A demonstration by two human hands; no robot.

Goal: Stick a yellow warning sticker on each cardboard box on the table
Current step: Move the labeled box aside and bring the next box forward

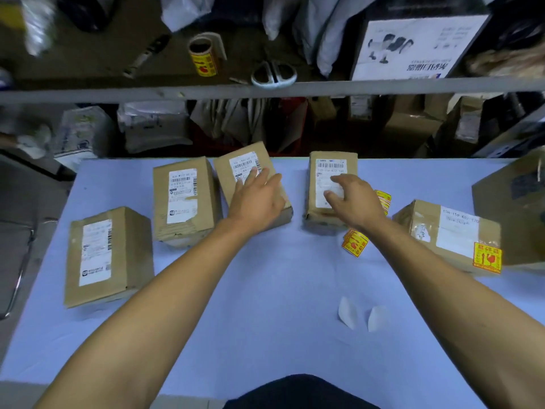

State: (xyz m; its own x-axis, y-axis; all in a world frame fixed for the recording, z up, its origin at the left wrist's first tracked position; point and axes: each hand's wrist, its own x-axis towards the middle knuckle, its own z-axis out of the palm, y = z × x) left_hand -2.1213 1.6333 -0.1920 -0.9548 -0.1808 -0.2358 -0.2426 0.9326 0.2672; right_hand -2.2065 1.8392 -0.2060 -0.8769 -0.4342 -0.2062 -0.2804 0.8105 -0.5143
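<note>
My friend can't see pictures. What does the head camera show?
Two bare hands reach over a blue table: the left hand lies on one cardboard box, the right hand on another. Two more boxes sit to the left, unstickered on top; a right-side box bears a yellow sticker. Loose stickers lie nearby.

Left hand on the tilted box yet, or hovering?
Touching. The head view shows the left hand lying flat on the tilted box, straight fingers over its white label, no gap visible.
</note>
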